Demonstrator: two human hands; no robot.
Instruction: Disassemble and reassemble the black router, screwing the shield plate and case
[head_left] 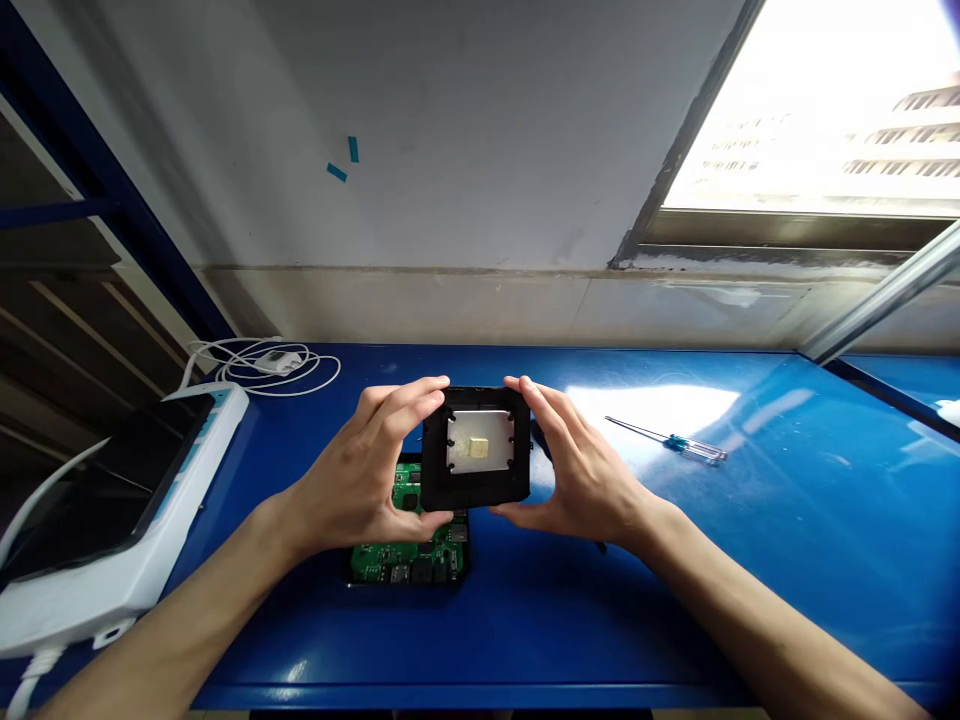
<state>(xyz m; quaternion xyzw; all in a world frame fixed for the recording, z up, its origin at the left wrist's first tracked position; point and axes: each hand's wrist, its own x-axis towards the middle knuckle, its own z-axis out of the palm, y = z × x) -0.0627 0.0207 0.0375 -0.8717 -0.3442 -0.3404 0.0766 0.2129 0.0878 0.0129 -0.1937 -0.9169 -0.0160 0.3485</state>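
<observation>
Between my two hands I hold up a black plastic cover [474, 492], its inner side toward me. A silver metal plate [495, 430] with a small pale yellow square pad [478, 447] is fixed inside it. My left hand [367, 470] grips the cover's left edge, fingers on top and thumb below. On the right edge, my right hand [574, 460] closes on it the same way. Below and behind my left hand, a green circuit board [375, 560] sits in a black case base on the table, partly covered by the hand and cover.
A screwdriver [694, 449] with a clear blue handle lies to the right on the blue table [360, 650]. At left stands a white power strip [97, 600] with a black phone [112, 480] on it. A coiled white cable [322, 380] with a charger lies behind. A dark object is partly hidden behind my right hand.
</observation>
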